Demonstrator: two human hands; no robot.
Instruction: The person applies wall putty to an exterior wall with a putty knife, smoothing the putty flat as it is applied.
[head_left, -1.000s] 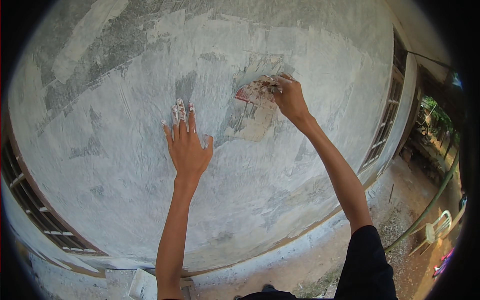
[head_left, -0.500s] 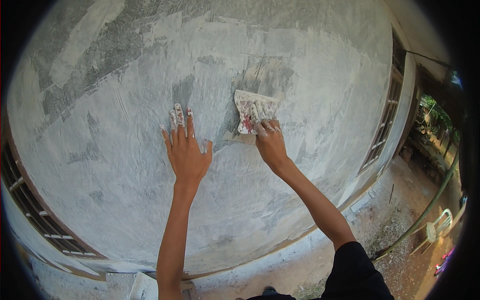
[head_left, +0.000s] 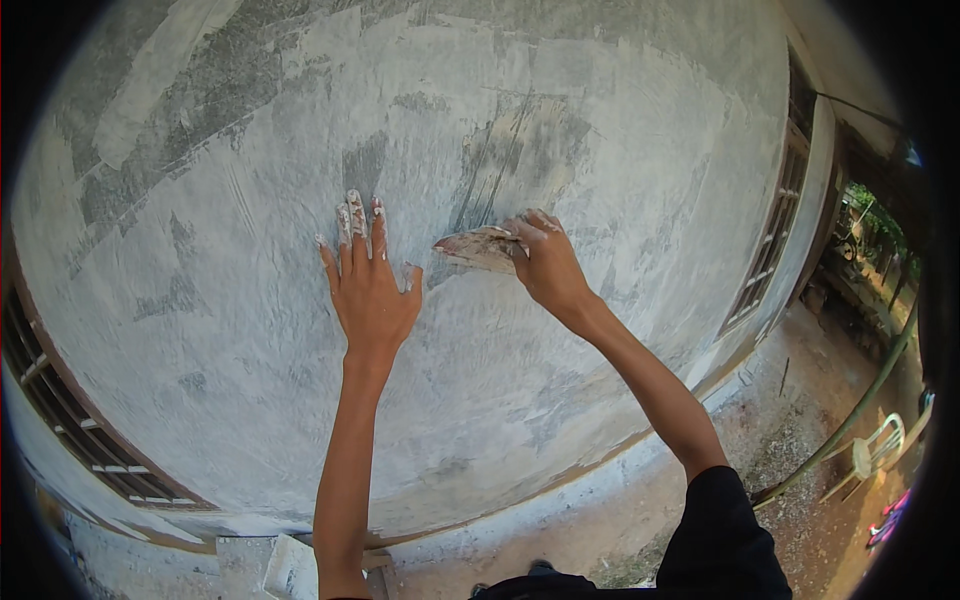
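In the head view, the left hand (head_left: 375,305) is open, palm toward the wall (head_left: 450,410), its fingers spread and pointing up, the thumb held out to the right. White paste coats its fingertips. It appears to rest flat on the wall, left of the scraper.

The right hand (head_left: 552,262) is closed around the scraper (head_left: 480,250), which juts out to the left from its grip, toward the left hand but apart from it. The scraper is wide, smeared with white paste, with reddish color near its left tip, and is seen nearly edge-on. Whether its edge touches the wall I cannot tell. Just above it is a beige patch (head_left: 545,150) with dark streaks along its left side.

The wall is gray, with paler coating spread unevenly over it. A barred window (head_left: 78,425) stands at the far left, another window (head_left: 772,240) at the right. A chair (head_left: 876,450) is on the ground at lower right.
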